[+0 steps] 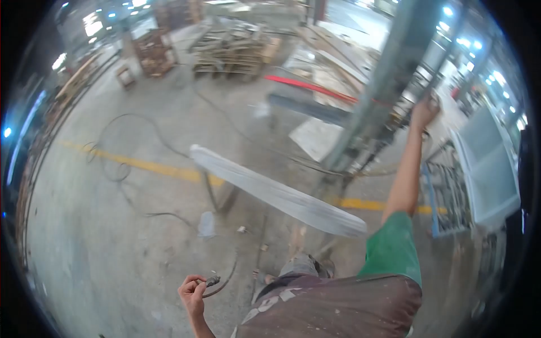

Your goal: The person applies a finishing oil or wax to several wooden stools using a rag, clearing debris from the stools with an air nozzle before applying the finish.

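My left hand (pixel 193 291), low in the view, has its fingers closed around the dark plug-like end (pixel 212 281) of a cable. The cable (pixel 230 274) curves up and right from it. My right arm reaches far forward to the right of a grey-green column (pixel 389 79). My right hand (pixel 426 111) is beside fittings (pixel 401 110) on that column; its fingers are too blurred to show whether they grip anything. Between my hands and the far floor, a long board in whitish wrapping (pixel 276 191) lies slanted on a low stand (pixel 217 194).
A blue wheeled-looking rack (pixel 448 194) and a pale blue bin (pixel 487 169) stand at right. A loose hose (pixel 253 141) crosses the floor to the column. Farther off are stacked wood strips (pixel 231 53), a red bar (pixel 310 87) and a wooden frame (pixel 153 53).
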Action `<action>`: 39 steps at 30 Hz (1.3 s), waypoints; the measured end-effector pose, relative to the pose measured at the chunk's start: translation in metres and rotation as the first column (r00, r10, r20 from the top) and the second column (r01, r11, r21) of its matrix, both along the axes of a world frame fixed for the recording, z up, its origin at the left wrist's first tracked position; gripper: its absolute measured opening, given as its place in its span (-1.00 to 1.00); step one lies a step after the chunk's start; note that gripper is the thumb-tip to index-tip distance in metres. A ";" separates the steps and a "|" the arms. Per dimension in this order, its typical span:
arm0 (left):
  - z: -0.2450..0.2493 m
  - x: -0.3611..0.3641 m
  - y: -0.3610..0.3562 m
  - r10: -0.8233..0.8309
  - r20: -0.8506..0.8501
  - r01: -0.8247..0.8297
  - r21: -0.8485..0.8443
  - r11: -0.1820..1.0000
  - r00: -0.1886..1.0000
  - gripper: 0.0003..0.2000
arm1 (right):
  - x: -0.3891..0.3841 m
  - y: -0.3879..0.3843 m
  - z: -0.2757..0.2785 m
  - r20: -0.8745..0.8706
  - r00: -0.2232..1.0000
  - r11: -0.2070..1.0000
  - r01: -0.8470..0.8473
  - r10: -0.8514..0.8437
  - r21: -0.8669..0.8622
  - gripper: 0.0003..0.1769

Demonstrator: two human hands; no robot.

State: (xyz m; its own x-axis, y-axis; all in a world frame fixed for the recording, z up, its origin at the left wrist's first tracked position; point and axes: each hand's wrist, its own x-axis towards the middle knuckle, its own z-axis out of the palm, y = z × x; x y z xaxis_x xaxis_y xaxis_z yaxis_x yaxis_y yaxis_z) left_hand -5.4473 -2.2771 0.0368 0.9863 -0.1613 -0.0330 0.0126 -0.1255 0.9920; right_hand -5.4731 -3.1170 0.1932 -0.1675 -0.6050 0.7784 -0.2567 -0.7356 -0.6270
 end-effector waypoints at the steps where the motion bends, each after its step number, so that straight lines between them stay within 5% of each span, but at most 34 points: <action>1: 0.002 0.007 0.015 0.047 -0.014 -0.047 -0.005 0.999 0.999 -0.72 | 0.028 0.142 0.022 0.273 0.929 0.883 0.333 -0.249 -0.330 -0.57; 2: 0.005 0.012 0.023 0.086 -0.007 -0.086 -0.014 0.996 0.996 -0.72 | 0.032 0.215 0.005 0.120 0.912 0.802 0.404 -0.393 -0.441 -0.52; 3: 0.009 0.017 0.028 0.098 -0.011 -0.098 -0.043 0.994 0.995 -0.71 | 0.050 0.270 -0.040 0.031 0.986 0.901 0.164 -0.166 -0.403 -0.55; 4: 0.011 0.025 0.034 0.101 -0.012 -0.102 -0.066 0.993 0.995 -0.71 | 0.075 0.323 -0.103 0.045 0.933 0.928 -0.348 0.356 -0.134 -0.62; 5: 0.006 0.035 0.036 0.116 0.005 -0.116 -0.071 0.991 0.993 -0.71 | 0.117 0.403 -0.145 0.092 0.739 0.745 -0.662 0.667 -0.078 -0.75; 7: -0.010 0.054 0.042 0.176 -0.005 -0.174 -0.172 0.969 0.984 -0.70 | 0.173 0.525 -0.226 -0.491 0.310 0.505 -0.795 0.814 0.335 -0.79; 8: -0.013 0.062 0.042 0.175 -0.004 -0.173 -0.174 0.970 0.985 -0.70 | 0.190 0.582 -0.236 0.223 0.033 -0.168 -0.557 0.974 0.813 -0.79; 9: -0.014 0.076 0.045 0.224 -0.013 -0.222 -0.195 0.955 0.975 -0.68 | 0.213 0.631 -0.260 0.453 -0.068 -0.419 -0.517 0.889 0.746 -0.76; 11: -0.021 0.112 0.061 0.290 0.005 -0.284 -0.182 0.941 0.957 -0.67 | 0.258 0.692 -0.269 0.682 -0.183 -0.705 -0.230 0.708 0.670 -0.64; 16: -0.073 0.207 0.139 0.360 -0.056 -0.363 -0.230 0.903 0.931 -0.70 | 0.380 0.749 -0.281 0.757 -0.174 -0.775 -0.090 0.630 0.625 -0.63; 18: -0.076 0.264 0.168 0.477 -0.112 -0.490 -0.203 0.848 0.872 -0.63 | 0.441 0.765 -0.315 0.730 -0.073 -0.726 0.079 0.679 0.683 -0.69; 20: -0.074 0.321 0.197 0.487 -0.117 -0.501 -0.186 0.845 0.865 -0.63 | 0.494 0.775 -0.336 0.745 -0.016 -0.742 0.077 0.667 0.666 -0.73; 22: -0.064 0.369 0.231 0.503 -0.136 -0.520 -0.153 0.841 0.854 -0.63 | 0.545 0.793 -0.341 0.835 0.163 -0.836 -0.085 0.526 0.543 -0.76; 26: -0.027 0.466 0.274 0.396 -0.106 -0.361 0.252 0.898 0.912 -0.67 | 0.657 0.856 -0.307 0.850 0.071 -0.846 -0.084 0.522 0.526 -0.77; 28: -0.027 0.508 0.288 0.364 -0.108 -0.309 0.342 0.887 0.925 -0.69 | 0.719 0.890 -0.321 0.854 -0.187 -0.873 -0.067 0.486 0.483 -0.74; 30: -0.029 0.559 0.300 0.367 -0.103 -0.305 0.379 0.874 0.925 -0.68 | 0.771 0.921 -0.291 0.900 -0.037 -0.900 -0.055 0.435 0.432 -0.72; 31: -0.035 0.584 0.309 0.375 -0.109 -0.303 0.405 0.862 0.921 -0.67 | 0.798 0.934 -0.290 0.917 -0.112 -0.916 -0.173 0.382 0.361 -0.78; 33: -0.049 0.637 0.331 0.412 -0.143 -0.329 0.399 0.856 0.900 -0.64 | 0.871 0.952 -0.282 0.849 0.072 -0.825 -0.209 0.523 0.526 -0.83; 35: -0.062 0.699 0.363 0.437 -0.134 -0.359 0.388 0.849 0.889 -0.62 | 0.948 0.961 -0.330 0.836 0.000 -0.807 -0.264 0.548 0.529 -0.84; 37: -0.054 0.769 0.406 0.428 -0.132 -0.351 0.388 0.852 0.894 -0.61 | 1.006 0.977 -0.328 0.712 0.116 -0.656 -0.312 0.692 0.688 -0.83; 39: -0.040 0.846 0.442 0.353 -0.144 -0.270 0.406 0.873 0.925 -0.58 | 1.063 0.990 -0.322 0.727 0.123 -0.686 -0.256 0.675 0.681 -0.84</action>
State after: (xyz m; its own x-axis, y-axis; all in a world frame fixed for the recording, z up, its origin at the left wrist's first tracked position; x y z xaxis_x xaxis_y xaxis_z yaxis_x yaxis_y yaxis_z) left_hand -4.6011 -1.8356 -0.0027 0.9467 0.2181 -0.2371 0.3122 -0.4391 0.8425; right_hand -4.4101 -2.1275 -0.1287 0.8806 0.0916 -0.4649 -0.4443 0.5008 -0.7428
